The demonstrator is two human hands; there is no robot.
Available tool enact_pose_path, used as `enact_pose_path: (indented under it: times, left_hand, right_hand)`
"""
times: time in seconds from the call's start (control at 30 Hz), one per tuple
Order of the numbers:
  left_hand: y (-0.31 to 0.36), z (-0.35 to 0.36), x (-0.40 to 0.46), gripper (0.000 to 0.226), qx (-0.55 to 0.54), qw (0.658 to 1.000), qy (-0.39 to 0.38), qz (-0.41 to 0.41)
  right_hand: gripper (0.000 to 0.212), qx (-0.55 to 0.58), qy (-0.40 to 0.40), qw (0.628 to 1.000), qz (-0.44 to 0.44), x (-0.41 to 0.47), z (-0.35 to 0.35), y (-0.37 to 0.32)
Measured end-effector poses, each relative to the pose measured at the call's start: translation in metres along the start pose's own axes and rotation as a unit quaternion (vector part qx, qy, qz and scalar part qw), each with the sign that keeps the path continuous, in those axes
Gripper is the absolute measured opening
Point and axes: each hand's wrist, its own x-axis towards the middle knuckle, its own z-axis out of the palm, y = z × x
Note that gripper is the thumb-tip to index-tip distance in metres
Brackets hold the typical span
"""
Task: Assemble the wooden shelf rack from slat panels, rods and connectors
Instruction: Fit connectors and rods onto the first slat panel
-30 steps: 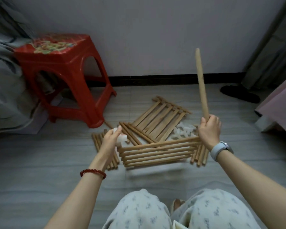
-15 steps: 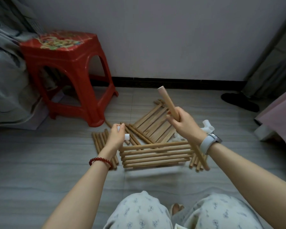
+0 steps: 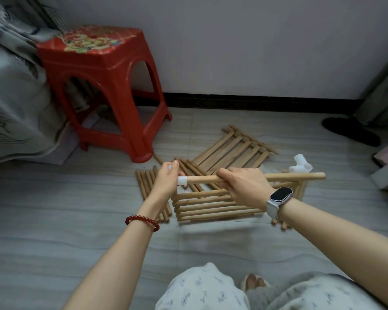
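Observation:
My right hand grips a wooden rod held level above the floor. Its left end sits in a white plastic connector that my left hand pinches. Below my hands a slat panel lies on the floor. A second slat panel lies further back, at an angle. Loose rods lie left of the near panel, and more rods lie at its right end. More white connectors sit at the right, behind the held rod.
A red plastic stool stands at the back left beside grey bedding. A dark slipper lies at the back right near a curtain. My knees in patterned trousers are at the bottom. The floor is grey tile.
My right hand swung the rod down from upright to level and brought its end to the connector in my left hand. The left hand stayed near the panel's left end.

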Motion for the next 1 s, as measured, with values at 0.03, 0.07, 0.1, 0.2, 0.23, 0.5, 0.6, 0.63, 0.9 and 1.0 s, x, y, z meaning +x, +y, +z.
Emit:
enact_pose_path:
  times: [0.03, 0.07, 0.1, 0.2, 0.23, 0.5, 0.6, 0.63, 0.9, 1.0]
  left_hand:
    - [0.0, 0.0, 0.0, 0.025, -0.006, 1.0, 0.001, 0.001]
    - [-0.001, 0.0, -0.001, 0.025, -0.01, 1.0, 0.003, 0.0]
    - [-0.003, -0.001, -0.001, 0.024, -0.012, 1.0, 0.003, -0.002]
    - [-0.007, 0.0, 0.0, 0.025, -0.021, 1.0, -0.007, -0.01]
    - [-0.008, 0.0, -0.001, 0.026, -0.025, 1.0, -0.013, -0.01]
    - [-0.015, -0.007, -0.001, 0.031, -0.087, 0.996, 0.006, -0.009]
    - [-0.018, -0.013, -0.002, 0.03, -0.085, 0.996, 0.018, -0.01]
    - [-0.017, -0.014, -0.002, 0.029, -0.07, 0.997, 0.021, -0.007]
    - [0.001, 0.0, -0.009, 0.03, 0.162, 0.976, 0.104, 0.104]
    - [0.011, -0.003, -0.007, 0.032, 0.342, 0.916, 0.15, 0.148]
  right_hand:
    - [0.029, 0.003, 0.007, 1.0, -0.006, 0.0, 0.002, 0.001]
    - [0.031, 0.005, 0.015, 1.0, -0.016, -0.001, 0.003, 0.002]
    - [0.032, 0.004, 0.024, 0.999, -0.028, -0.001, 0.003, 0.003]
    - [0.033, 0.005, 0.034, 0.998, -0.057, 0.001, 0.003, 0.002]
    - [0.033, 0.008, 0.036, 0.997, -0.061, 0.002, 0.004, 0.001]
    - [0.029, 0.042, 0.008, 0.997, -0.067, 0.019, 0.0, -0.022]
    - [0.029, 0.061, -0.029, 0.996, -0.064, 0.028, -0.003, -0.022]
    - [0.03, 0.061, -0.027, 0.996, -0.063, 0.028, -0.002, -0.023]
    - [0.03, 0.174, 0.088, 0.98, 0.03, -0.017, -0.004, 0.035]
    - [0.035, 0.152, 0.166, 0.942, 0.251, -0.045, -0.001, 0.097]
